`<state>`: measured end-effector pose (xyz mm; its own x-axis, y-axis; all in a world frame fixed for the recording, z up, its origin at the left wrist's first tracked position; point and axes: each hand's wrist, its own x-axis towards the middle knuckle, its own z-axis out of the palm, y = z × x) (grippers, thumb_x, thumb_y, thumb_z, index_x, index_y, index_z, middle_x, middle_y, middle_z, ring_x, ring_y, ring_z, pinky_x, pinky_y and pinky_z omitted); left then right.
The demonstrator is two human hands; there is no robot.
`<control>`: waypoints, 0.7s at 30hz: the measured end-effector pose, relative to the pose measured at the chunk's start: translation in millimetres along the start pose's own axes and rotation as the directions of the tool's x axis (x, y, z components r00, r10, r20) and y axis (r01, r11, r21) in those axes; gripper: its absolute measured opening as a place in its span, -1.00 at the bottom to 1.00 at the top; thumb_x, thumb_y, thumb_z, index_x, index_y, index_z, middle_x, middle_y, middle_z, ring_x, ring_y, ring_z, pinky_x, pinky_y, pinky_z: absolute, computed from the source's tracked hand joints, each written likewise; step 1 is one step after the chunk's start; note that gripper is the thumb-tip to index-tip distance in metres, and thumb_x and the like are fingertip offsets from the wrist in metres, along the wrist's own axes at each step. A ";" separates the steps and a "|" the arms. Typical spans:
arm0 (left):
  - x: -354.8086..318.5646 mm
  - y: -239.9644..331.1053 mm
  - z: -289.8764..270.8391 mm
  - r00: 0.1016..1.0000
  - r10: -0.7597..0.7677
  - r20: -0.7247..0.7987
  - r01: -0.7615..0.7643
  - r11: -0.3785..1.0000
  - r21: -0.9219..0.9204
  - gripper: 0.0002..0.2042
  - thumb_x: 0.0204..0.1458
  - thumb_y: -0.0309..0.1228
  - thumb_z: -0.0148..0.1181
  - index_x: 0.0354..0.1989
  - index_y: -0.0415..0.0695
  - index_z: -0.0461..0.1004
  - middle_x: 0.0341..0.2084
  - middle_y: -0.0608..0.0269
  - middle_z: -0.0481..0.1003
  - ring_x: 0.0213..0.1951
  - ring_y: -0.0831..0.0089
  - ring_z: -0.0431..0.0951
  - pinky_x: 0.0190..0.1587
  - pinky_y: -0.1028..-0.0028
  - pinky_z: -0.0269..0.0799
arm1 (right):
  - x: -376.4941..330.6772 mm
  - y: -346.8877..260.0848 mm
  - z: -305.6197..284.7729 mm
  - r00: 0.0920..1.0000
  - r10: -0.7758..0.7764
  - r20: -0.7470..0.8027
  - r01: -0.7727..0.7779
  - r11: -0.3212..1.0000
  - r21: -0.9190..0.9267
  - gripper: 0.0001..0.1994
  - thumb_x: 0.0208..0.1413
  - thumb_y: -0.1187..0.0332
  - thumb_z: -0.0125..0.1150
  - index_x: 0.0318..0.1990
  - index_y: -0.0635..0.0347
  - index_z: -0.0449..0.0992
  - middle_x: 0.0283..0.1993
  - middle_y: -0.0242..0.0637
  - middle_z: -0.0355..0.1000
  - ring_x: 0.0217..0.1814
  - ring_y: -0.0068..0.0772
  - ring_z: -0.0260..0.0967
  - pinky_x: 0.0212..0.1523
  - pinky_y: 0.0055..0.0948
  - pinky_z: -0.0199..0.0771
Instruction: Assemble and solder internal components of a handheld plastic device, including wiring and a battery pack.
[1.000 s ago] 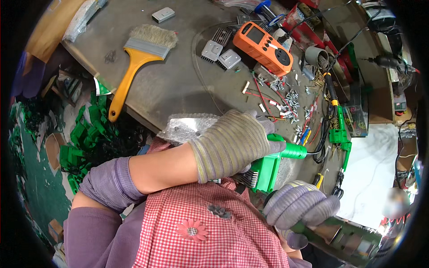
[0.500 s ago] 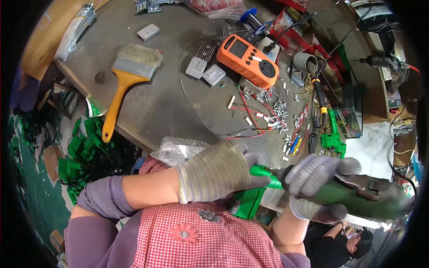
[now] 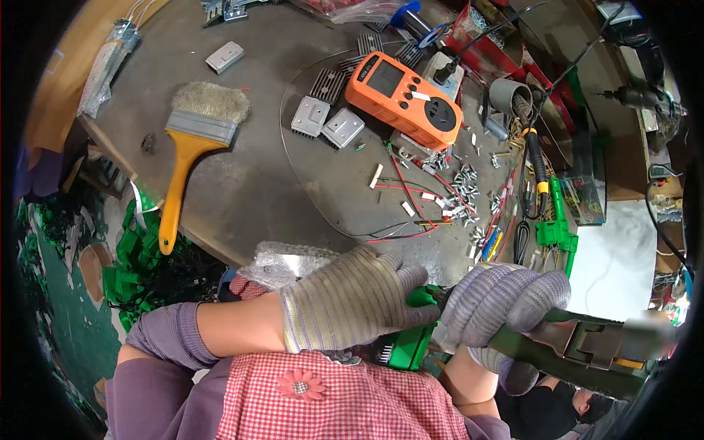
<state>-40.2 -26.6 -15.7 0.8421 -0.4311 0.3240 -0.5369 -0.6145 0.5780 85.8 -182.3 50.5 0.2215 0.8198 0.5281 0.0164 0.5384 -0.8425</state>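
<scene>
This is a workshop, apparently for small electrical assembly: the worn grey workbench (image 3: 227, 180) carries loose screws (image 3: 463, 183), red wires (image 3: 400, 172), finned metal blocks (image 3: 328, 86) and an orange meter (image 3: 403, 100) with a socket. Red parts bins (image 3: 499, 40) and a blue spool (image 3: 418, 23) sit toward the upper right, while green plastic parts (image 3: 136, 246) with black cords lie heaped at the lower left.
</scene>
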 end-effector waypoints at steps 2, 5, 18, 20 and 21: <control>0.6 1.7 -1.4 1.000 0.002 0.005 -0.002 1.000 -0.004 -0.71 0.12 -0.27 0.06 0.01 0.18 0.54 -0.28 0.15 0.49 -0.26 0.16 0.59 -0.23 0.11 0.47 | -7.0 2.1 -2.0 1.000 -0.006 -0.027 0.007 1.000 0.027 -0.48 0.10 0.05 0.38 -0.06 0.30 0.31 -0.61 -0.14 0.43 -0.67 -0.14 0.45 -0.63 -0.19 0.52; 0.6 3.3 -1.2 0.995 -0.062 0.076 0.068 0.995 -0.069 -0.70 0.11 -0.29 0.05 0.01 0.18 0.54 -0.30 0.14 0.48 -0.28 0.16 0.59 -0.25 0.12 0.48 | -19.7 4.0 14.2 0.978 -0.043 -0.206 0.039 0.999 -0.024 -0.44 0.10 0.02 0.37 -0.04 0.34 0.33 -0.63 -0.18 0.40 -0.69 -0.15 0.42 -0.65 -0.19 0.50; -8.2 14.4 -15.6 0.971 -0.239 -0.004 0.234 0.947 0.222 -0.24 -0.39 0.02 0.41 0.08 -0.11 0.47 -0.14 0.11 0.47 -0.12 0.11 0.50 -0.11 0.14 0.47 | -78.2 -79.1 -6.0 0.745 -0.128 -0.654 0.307 0.937 0.166 -0.38 0.20 -0.08 0.16 0.21 0.24 0.36 -0.61 -0.52 0.26 -0.52 -0.58 0.25 0.23 -0.31 0.26; -5.4 14.5 -15.6 0.940 -0.333 0.071 0.300 0.910 0.287 -0.25 -0.35 0.06 0.40 0.06 -0.13 0.48 -0.15 0.10 0.47 -0.14 0.11 0.50 -0.13 0.14 0.46 | -109.0 -68.4 -7.4 0.606 -0.024 -0.795 0.353 0.904 0.241 -0.49 0.19 -0.02 0.22 0.02 0.29 0.47 -0.67 -0.62 0.08 -0.57 -0.63 0.13 0.18 -0.33 0.31; -4.2 13.5 -13.4 0.940 -0.331 0.086 0.292 0.909 0.298 -0.27 -0.35 0.07 0.40 0.02 -0.16 0.49 -0.17 0.08 0.47 -0.16 0.10 0.49 -0.14 0.15 0.45 | -132.8 -61.9 -11.6 0.568 0.016 -0.823 0.421 0.853 0.308 -0.53 0.19 -0.03 0.21 -0.09 0.26 0.50 -0.66 -0.61 -0.02 -0.60 -0.63 0.05 0.14 -0.33 0.33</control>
<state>-50.3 -24.2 0.8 0.9647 -0.2587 0.0492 -0.2565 -0.8813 0.3968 66.6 -326.7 31.2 0.9282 0.3140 0.1995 -0.1927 0.8646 -0.4640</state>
